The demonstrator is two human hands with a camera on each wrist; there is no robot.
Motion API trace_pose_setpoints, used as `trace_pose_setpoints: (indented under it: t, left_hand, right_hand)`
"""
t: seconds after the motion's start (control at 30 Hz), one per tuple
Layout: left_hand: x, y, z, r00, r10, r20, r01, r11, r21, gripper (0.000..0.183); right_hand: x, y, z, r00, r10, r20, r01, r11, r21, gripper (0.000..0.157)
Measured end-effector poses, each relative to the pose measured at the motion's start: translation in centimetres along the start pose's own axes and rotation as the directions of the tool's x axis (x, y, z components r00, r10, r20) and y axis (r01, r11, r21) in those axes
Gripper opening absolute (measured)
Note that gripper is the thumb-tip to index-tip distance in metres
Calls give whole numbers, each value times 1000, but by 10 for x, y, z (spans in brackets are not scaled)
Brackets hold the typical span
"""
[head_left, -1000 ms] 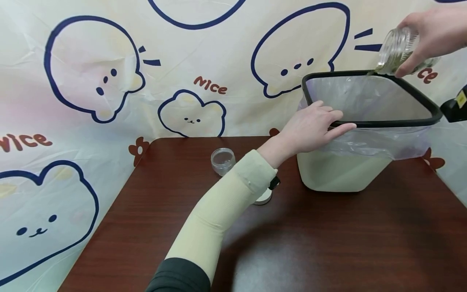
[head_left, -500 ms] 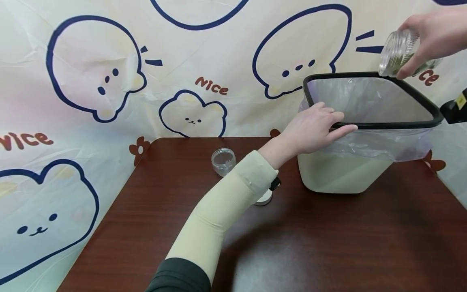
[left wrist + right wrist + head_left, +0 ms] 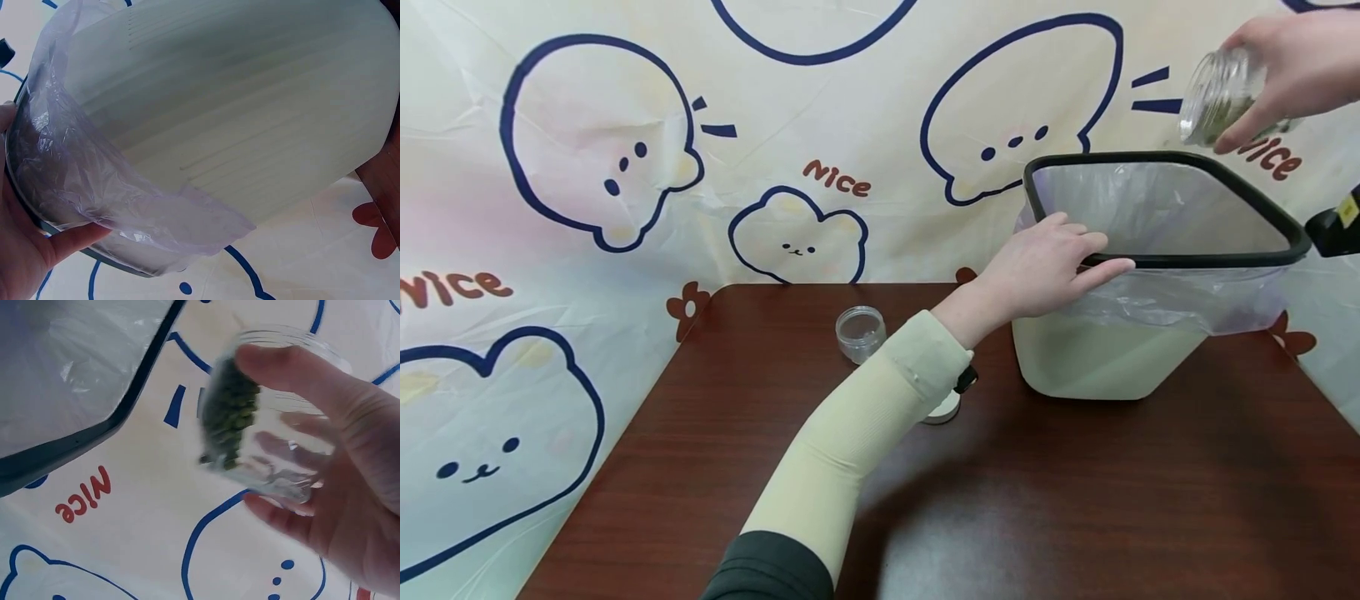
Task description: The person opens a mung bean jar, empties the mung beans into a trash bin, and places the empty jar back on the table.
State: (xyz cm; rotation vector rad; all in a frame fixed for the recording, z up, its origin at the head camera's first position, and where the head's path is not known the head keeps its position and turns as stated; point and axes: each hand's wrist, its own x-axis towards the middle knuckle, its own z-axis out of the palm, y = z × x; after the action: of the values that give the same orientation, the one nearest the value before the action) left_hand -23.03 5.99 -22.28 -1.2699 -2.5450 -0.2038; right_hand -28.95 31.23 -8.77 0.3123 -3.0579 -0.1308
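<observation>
My left hand [image 3: 1043, 265] grips the near-left corner of the trash bin's black rim [image 3: 1195, 261], its thumb outside and fingers over the edge. A thin, pale purple liner bag [image 3: 125, 187] is folded over the rim of the pale green trash bin [image 3: 1097, 358]. My right hand [image 3: 1296, 71] holds a clear jar [image 3: 1213, 96] tilted on its side, just above and behind the bin's far rim. Small green pieces, perhaps beans [image 3: 232, 419], lie along the jar's lower side in the right wrist view. No lid shows on this jar.
A second clear jar [image 3: 861, 333] stands on the brown table [image 3: 760, 400], left of the bin. My left sleeve partly covers a round white lid [image 3: 945, 408]. A patterned cloth [image 3: 625, 167] hangs behind. A black object [image 3: 1337, 225] juts in at the right.
My right hand has lifted the jar slightly away from the bin's far rim and levelled its mouth a little. Green pieces showed at the mouth one second ago. My left hand stays put.
</observation>
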Motion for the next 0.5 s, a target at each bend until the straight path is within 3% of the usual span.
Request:
trace_pose_setpoints:
  t: [0.13,0.5]
  left_hand:
    - [0,0,0,1000,-3,3,3,1000,0,44]
    - [1,0,0,1000,1,2,-1,1000,-3,43]
  right_hand:
    - [1,1,4,997,-32,69,32,999,2,95]
    - [0,5,3,1000,-11,15,11,999,34,98]
